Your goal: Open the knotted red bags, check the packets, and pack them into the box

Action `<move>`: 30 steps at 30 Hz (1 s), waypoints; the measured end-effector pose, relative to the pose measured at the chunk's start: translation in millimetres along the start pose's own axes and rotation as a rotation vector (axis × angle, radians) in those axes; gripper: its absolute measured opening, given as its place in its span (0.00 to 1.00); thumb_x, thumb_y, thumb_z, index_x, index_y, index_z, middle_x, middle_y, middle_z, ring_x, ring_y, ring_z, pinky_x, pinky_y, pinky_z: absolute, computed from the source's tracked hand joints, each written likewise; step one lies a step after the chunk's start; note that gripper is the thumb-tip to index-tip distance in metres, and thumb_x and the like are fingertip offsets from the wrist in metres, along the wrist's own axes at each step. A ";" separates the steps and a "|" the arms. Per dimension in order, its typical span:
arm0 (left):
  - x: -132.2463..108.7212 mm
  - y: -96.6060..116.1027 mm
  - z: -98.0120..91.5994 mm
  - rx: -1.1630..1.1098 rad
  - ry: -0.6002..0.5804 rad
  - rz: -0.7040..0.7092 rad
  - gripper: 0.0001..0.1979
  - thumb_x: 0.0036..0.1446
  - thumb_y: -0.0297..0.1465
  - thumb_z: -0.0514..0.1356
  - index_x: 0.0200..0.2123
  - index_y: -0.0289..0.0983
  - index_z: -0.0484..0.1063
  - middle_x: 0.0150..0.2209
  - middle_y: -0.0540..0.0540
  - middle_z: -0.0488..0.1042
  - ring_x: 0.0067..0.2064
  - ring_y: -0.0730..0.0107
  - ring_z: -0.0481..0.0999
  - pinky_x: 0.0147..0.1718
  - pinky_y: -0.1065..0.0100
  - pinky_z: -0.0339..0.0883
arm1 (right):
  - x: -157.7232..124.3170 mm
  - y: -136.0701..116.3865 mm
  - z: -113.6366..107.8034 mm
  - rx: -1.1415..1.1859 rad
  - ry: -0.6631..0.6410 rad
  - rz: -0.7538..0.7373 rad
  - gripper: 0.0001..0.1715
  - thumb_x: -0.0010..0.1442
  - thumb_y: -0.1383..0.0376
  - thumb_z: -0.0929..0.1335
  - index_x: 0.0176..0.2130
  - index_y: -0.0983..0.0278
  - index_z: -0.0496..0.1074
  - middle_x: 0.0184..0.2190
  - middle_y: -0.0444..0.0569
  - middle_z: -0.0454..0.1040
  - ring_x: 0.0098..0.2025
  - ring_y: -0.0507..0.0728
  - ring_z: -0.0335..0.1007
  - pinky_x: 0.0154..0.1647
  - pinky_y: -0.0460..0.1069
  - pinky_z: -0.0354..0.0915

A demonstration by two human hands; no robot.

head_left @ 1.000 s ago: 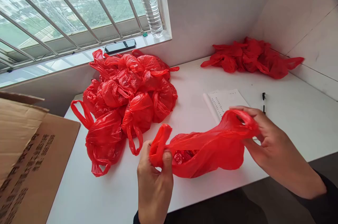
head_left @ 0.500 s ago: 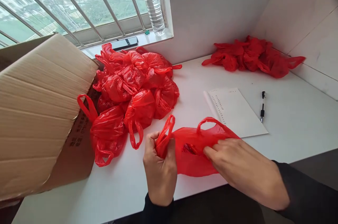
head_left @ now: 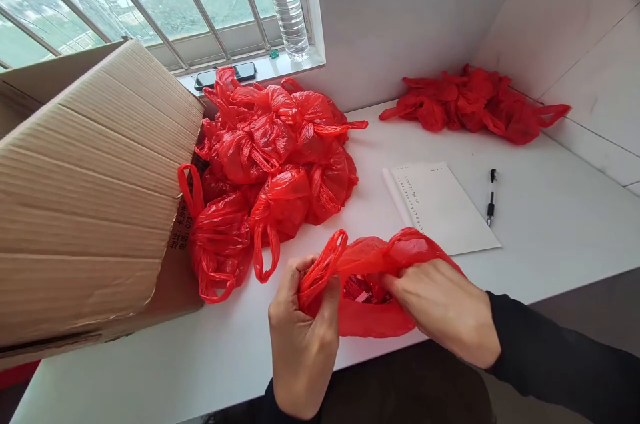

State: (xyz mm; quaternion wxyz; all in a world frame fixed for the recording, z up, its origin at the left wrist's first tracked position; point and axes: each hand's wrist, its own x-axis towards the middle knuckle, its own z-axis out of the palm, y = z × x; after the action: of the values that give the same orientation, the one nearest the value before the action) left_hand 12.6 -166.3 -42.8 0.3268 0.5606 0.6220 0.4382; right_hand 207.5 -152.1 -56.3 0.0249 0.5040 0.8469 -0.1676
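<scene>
A red plastic bag (head_left: 370, 324) lies at the table's front edge, its mouth spread wide. Dark red, shiny contents (head_left: 363, 289) show inside, too jumbled to name. My left hand (head_left: 305, 337) is closed around one gathered handle of this bag. My right hand (head_left: 443, 301) is at the other side of the mouth, its curled fingers on the bag at the opening; the fingertips are partly hidden by the plastic. To the left of the bag sits a heap of filled, knotted red bags (head_left: 280, 144), close beside a cardboard box.
The cardboard box (head_left: 95, 197) stands at the left. Behind my right hand lie a notebook (head_left: 450, 211) with writing and an uncapped pen (head_left: 491, 207). Loose red bags (head_left: 470, 107) are bunched in the back corner. A water bottle (head_left: 287, 7) and a phone (head_left: 245, 71) rest on the sill.
The bag's mouth has opened wider, showing more of its contents. My right hand has shifted left and deeper into the opening; the right handle loop no longer stands up. The view has shifted slightly.
</scene>
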 end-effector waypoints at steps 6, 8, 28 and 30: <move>-0.8 6.4 -11.6 0.026 -0.140 0.128 0.10 0.66 0.35 0.61 0.50 0.49 0.73 0.46 0.50 0.75 0.46 0.68 0.76 0.44 0.69 0.70 | -19.9 2.7 -29.5 -0.039 0.192 -0.020 0.21 0.61 0.77 0.64 0.51 0.63 0.71 0.34 0.48 0.79 0.33 0.60 0.77 0.30 0.54 0.63; 3.2 8.5 -13.6 0.043 -0.145 0.218 0.12 0.68 0.34 0.58 0.53 0.50 0.74 0.50 0.49 0.72 0.53 0.68 0.73 0.50 0.69 0.68 | -26.6 6.4 -37.6 0.057 0.469 -0.026 0.22 0.70 0.70 0.62 0.61 0.61 0.65 0.44 0.50 0.78 0.42 0.60 0.76 0.39 0.54 0.67; 26.3 87.7 -6.5 -0.226 -0.549 0.087 0.20 0.57 0.31 0.67 0.52 0.44 0.69 0.40 0.48 0.75 0.40 0.65 0.75 0.39 0.66 0.71 | -22.9 -13.2 -115.4 0.435 0.781 -0.284 0.08 0.66 0.64 0.70 0.42 0.51 0.78 0.50 0.46 0.70 0.54 0.60 0.67 0.54 0.56 0.66; 23.0 94.5 -5.1 -0.207 -0.633 0.170 0.10 0.58 0.29 0.64 0.44 0.41 0.74 0.39 0.46 0.75 0.41 0.62 0.74 0.40 0.63 0.70 | -14.6 -18.7 -122.3 0.385 0.685 -0.379 0.09 0.65 0.64 0.70 0.44 0.52 0.79 0.58 0.47 0.68 0.62 0.62 0.62 0.60 0.57 0.64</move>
State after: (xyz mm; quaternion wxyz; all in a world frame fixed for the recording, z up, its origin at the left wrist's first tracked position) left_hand 43.3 -145.8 47.3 0.5210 0.6824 0.3930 0.3292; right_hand 214.0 -134.8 66.9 -0.3831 0.3614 0.8372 -0.1473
